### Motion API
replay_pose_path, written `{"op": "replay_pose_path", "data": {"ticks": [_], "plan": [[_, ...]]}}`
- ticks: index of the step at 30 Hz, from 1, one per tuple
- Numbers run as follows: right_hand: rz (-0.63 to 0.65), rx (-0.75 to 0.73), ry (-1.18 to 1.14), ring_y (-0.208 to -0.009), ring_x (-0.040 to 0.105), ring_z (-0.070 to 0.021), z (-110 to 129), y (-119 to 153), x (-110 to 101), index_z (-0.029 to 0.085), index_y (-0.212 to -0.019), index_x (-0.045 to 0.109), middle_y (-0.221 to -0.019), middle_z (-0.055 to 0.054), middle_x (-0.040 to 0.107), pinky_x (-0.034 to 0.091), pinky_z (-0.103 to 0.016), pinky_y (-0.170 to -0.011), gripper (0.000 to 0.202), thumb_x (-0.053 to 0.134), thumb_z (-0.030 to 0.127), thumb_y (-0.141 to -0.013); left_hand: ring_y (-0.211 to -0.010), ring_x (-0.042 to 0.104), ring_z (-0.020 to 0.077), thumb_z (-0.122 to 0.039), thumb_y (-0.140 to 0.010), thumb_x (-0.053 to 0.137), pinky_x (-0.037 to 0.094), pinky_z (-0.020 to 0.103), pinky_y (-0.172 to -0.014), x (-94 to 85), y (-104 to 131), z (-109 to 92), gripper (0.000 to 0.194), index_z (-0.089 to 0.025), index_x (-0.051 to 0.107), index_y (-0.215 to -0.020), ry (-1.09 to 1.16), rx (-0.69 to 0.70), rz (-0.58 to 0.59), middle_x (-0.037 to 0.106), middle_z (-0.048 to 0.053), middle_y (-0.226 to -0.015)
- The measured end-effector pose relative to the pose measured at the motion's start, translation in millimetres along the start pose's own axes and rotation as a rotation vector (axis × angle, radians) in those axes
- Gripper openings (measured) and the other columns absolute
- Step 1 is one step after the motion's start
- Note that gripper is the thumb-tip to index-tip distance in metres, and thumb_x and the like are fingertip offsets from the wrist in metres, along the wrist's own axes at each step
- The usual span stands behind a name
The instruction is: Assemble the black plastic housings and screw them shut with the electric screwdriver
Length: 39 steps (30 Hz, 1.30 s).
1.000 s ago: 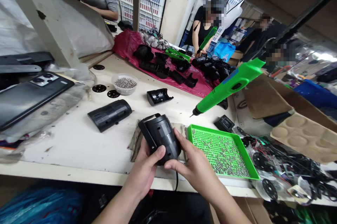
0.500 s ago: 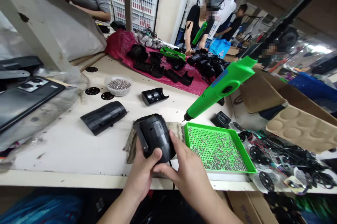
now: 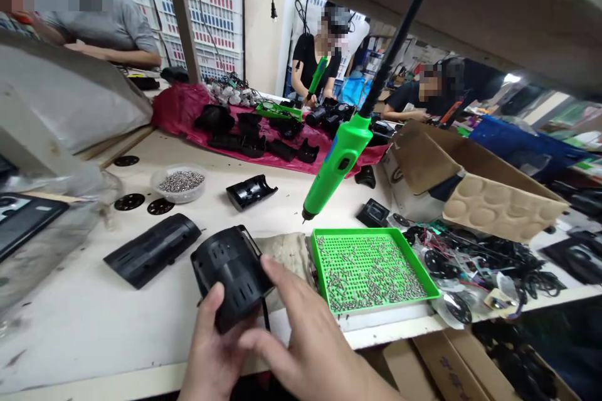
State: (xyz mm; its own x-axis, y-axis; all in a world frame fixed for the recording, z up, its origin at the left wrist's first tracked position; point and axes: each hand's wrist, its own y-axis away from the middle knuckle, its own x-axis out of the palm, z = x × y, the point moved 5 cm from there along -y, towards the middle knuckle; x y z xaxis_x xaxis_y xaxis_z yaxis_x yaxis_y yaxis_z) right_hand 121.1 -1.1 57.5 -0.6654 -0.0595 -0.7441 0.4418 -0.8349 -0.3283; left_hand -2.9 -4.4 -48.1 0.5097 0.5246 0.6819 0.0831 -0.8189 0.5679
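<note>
Black housing [image 3: 230,275] sits gripped above the table's front edge: left hand [image 3: 214,341] wraps its underside, thumb on top; right hand [image 3: 305,319], partly open, touches its side. 1 crate [image 3: 219,43] reads "HY".

Holds black housing [image 3: 229,272] in left hand [image 3: 211,347], with right hand [image 3: 305,326] spread against it and green tray [image 3: 352,232] right of both.

A person [image 3: 108,31] at ten o'clock and a phone [image 3: 28,219] at nine are cut off, while a black housing [image 3: 230,272] hides fingers of the left hand [image 3: 214,351].
</note>
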Motion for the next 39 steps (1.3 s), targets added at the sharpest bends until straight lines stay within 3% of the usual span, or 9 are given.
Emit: {"op": "replay_pose_path", "data": {"ticks": [4, 8, 13, 19, 24, 29, 32, 35, 39], "plan": [[-0.114, 0.163, -0.223, -0.118, 0.061, -0.0203, -13.2, 3.1, -13.3, 0.017, -0.134, 0.045, -0.130, -0.013, 0.062, 0.053, -0.036, -0.098, 0.043, 0.052, 0.028, -0.093, -0.081, 0.072, 0.0254, -0.044, -0.065, 0.074, 0.056, 0.025, -0.054, 14.2, 8.0, -8.7, 0.053, -0.019, 0.070, -0.112, 0.102, 0.001, -0.001, 0.076, 0.011, -0.096], [-0.107, 0.228, -0.277, -0.084, 0.066, -0.0164, -17.5, 5.8, -16.0, 0.021, -0.094, 0.059, -0.088, -0.003, 0.068, 0.054, -0.029, -0.076, 0.010, 0.057, 0.030, -0.090, -0.091, 0.071, 0.0273, -0.047, -0.064, 0.073, 0.057, 0.027, -0.060, 26.6, 11.7, -8.5, 0.056, -0.021, 0.070, -0.114, 0.069, 0.000, 0.050, 0.075, 0.011, -0.104], [-0.042, 0.173, -0.209, -0.072, 0.065, -0.0167, -9.6, 5.5, -4.4, 0.020, -0.083, 0.059, -0.078, -0.001, 0.069, 0.050, -0.027, -0.065, 0.026, 0.064, 0.045, -0.085, -0.093, 0.069, 0.0272, -0.057, -0.063, 0.069, 0.058, 0.033, -0.073, 23.3, 11.8, -5.5, 0.064, -0.018, 0.069, -0.114, 0.025, 0.023, -0.035, 0.074, 0.012, -0.109], [-0.144, 0.060, 0.001, -0.065, 0.065, -0.0168, -11.9, 4.8, -0.6, 0.019, -0.085, 0.061, -0.075, -0.003, 0.070, 0.046, -0.027, -0.060, 0.017, 0.047, 0.022, -0.094, -0.091, 0.069, 0.0295, -0.053, -0.055, 0.071, 0.059, 0.034, -0.068, 25.7, 12.1, -5.3, 0.062, -0.018, 0.071, -0.106, 0.054, 0.031, -0.098, 0.075, 0.012, -0.100], [-0.095, 0.074, -0.034, -0.062, 0.066, -0.0181, -15.3, 6.4, 2.7, 0.018, -0.090, 0.060, -0.072, -0.002, 0.070, 0.045, -0.026, -0.056, 0.021, 0.060, 0.040, -0.090, -0.078, 0.070, 0.0249, -0.054, -0.045, 0.077, 0.058, 0.030, -0.061, 28.0, 12.9, -4.1, 0.063, -0.020, 0.074, -0.099, 0.048, 0.041, -0.114, 0.075, 0.010, -0.097], [-0.142, 0.114, 0.040, -0.056, 0.062, -0.0158, -19.9, 6.3, 8.6, 0.019, -0.081, 0.058, -0.067, -0.002, 0.067, 0.039, -0.025, -0.053, 0.016, 0.047, 0.022, -0.092, -0.084, 0.070, 0.0276, -0.053, -0.041, 0.081, 0.059, 0.033, -0.068, 27.2, 12.9, -5.8, 0.064, -0.021, 0.074, -0.096, 0.016, 0.104, -0.104, 0.075, 0.009, -0.096], [-0.053, 0.232, -0.066, -0.050, 0.057, -0.0137, -24.9, 4.3, 9.4, 0.020, -0.076, 0.057, -0.061, 0.000, 0.063, 0.034, -0.024, -0.049, 0.014, 0.050, 0.021, -0.088, -0.095, 0.068, 0.0311, -0.057, -0.046, 0.077, 0.059, 0.038, -0.076, 27.0, 12.2, -7.3, 0.067, -0.021, 0.072, -0.102, -0.043, 0.143, -0.111, 0.075, 0.009, -0.101], [0.015, 0.335, -0.198, -0.059, 0.060, -0.0151, -28.5, 4.8, -1.4, 0.020, -0.077, 0.059, -0.067, -0.001, 0.065, 0.039, -0.025, -0.055, 0.018, 0.048, 0.024, -0.091, -0.107, 0.064, 0.0369, -0.058, -0.044, 0.079, 0.056, 0.045, -0.086, 21.3, 14.1, -4.4, 0.077, -0.021, 0.070, -0.111, -0.101, 0.170, -0.118, 0.074, 0.011, -0.104], [-0.049, 0.384, -0.542, -0.101, 0.062, -0.0229, -35.3, 6.7, -19.5, 0.023, -0.113, 0.060, -0.110, -0.007, 0.066, 0.047, -0.037, -0.089, 0.032, 0.065, 0.040, -0.086, -0.114, 0.060, 0.0420, -0.047, -0.042, 0.085, 0.052, 0.054, -0.092, 6.2, 22.5, 9.7, 0.081, -0.031, 0.066, -0.119, -0.199, 0.161, -0.004, 0.075, 0.006, -0.106]]}}
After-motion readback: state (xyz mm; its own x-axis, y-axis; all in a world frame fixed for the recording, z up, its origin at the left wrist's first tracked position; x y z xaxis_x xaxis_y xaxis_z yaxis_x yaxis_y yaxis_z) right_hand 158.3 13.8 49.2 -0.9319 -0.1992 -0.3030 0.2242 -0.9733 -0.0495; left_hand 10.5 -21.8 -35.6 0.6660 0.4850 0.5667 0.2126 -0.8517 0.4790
